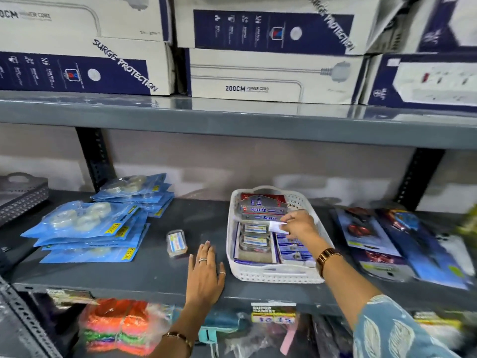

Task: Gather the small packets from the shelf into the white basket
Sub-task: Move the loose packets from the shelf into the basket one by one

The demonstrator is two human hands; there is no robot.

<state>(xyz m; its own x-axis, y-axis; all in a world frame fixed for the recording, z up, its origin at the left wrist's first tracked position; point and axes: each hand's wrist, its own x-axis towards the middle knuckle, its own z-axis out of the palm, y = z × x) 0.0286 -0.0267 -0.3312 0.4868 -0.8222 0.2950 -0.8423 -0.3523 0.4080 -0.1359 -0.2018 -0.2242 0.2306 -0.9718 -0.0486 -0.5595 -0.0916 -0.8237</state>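
Observation:
The white basket (273,276) stands on the grey middle shelf (154,270), holding several small packets and red-and-grey boxes. My right hand (300,226) hovers over the basket, pinching a small white packet (277,226) above the contents. One small clear packet (176,241) with a blue-and-yellow label stands alone on the shelf, left of the basket. Between that packet and the basket my left hand (205,273) lies flat on the shelf with fingers spread, holding nothing.
Blue blister packs (90,228) are stacked at the left, beside a grey basket (20,195) at the far left edge. Dark blue carded packs (402,244) lie right of the white basket. Surge-protector boxes (258,73) fill the shelf above. Colourful scrubbers (116,326) sit below.

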